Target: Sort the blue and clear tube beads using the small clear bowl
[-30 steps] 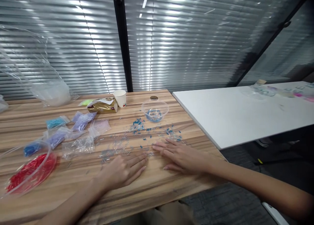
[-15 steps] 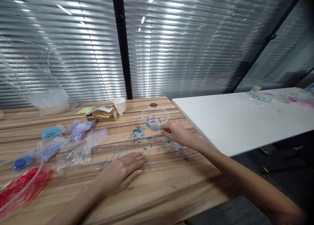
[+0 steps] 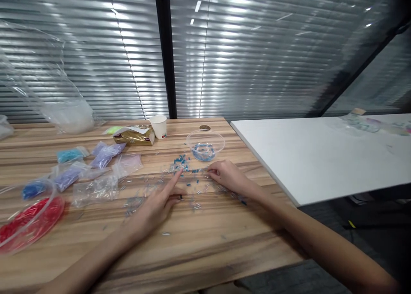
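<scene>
We stretch our left hand [image 3: 157, 206] over the wood-grain table [image 3: 205, 247], index finger extended to the near edge of a loose pile of small, dark-blue tubular pieces [image 3: 180, 160], the other fingers loosely curled. Our right hand [image 3: 229, 174] is just right of that pile, thumb and fingertips pressed together; we cannot tell whether they pinch a piece. Small, clear, tubular pieces [image 3: 196, 205] lie scattered between and around our hands. Beyond our right hand stands a round, clear plastic bowl [image 3: 219, 149] with blue pieces inside.
</scene>
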{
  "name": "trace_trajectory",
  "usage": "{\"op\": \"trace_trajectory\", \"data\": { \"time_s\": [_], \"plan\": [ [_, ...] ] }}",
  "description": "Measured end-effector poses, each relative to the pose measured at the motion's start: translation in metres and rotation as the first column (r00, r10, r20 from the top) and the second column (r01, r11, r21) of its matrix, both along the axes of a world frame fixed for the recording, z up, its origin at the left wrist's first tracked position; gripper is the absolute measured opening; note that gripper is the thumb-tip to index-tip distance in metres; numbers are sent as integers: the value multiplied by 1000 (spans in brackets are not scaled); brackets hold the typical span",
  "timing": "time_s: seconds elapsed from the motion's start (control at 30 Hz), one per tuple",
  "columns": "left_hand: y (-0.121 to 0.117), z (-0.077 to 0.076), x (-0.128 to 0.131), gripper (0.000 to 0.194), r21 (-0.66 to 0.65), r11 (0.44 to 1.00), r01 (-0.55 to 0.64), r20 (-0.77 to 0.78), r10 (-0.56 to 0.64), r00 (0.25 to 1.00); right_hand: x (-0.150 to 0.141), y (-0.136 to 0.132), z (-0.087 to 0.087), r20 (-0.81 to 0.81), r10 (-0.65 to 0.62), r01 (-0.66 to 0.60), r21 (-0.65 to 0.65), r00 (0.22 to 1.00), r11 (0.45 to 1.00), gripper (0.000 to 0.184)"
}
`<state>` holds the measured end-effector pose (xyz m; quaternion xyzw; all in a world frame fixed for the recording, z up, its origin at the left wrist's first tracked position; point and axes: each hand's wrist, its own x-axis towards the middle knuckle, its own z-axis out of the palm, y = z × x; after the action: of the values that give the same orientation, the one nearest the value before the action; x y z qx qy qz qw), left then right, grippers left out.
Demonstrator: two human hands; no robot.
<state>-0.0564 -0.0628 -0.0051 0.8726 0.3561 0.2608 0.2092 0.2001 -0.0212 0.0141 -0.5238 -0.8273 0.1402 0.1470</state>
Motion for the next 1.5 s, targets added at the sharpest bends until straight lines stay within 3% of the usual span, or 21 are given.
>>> {"op": "trace_trajectory", "data": {
  "time_s": [0.2,0.47,0.77,0.9,1.0,1.13,1.27,1.4,1.5],
  "plan": [
    [2,-1,-2,71,-11,1000,-16,32,16,999,8,1,0,-16,-63,63,44,998,997,20],
    [-5,1,0,61,88,996,-8,-47,12,999,3,-3,-7,6,-48,48,82,999,995,21],
    [3,-1,-8,59,33,999,-28,-35,29,999,6,-2,-7,74,-147,141,76,986,987,18],
    [-2,3,-12,49,68,997,-30,-63,35,997,8,-1,-9,58,-136,131,81,989,988,15],
    [2,17,-8,43,97,995,-33,-47,38,998,7,-2,-9,52,-130,126,80,990,989,16],
    [30,55,17,40,183,982,39,-83,-24,996,11,-4,-4,42,-117,114,78,992,991,16],
    [79,86,65,37,282,957,61,-89,-38,995,20,-4,1,25,-86,84,63,996,994,15],
    [122,85,107,36,267,963,34,-107,-5,994,25,-1,0,14,-75,74,75,997,994,10],
    [133,78,114,29,275,962,-5,-67,25,997,22,1,-2,6,-34,33,115,999,993,11]
  ]
}}
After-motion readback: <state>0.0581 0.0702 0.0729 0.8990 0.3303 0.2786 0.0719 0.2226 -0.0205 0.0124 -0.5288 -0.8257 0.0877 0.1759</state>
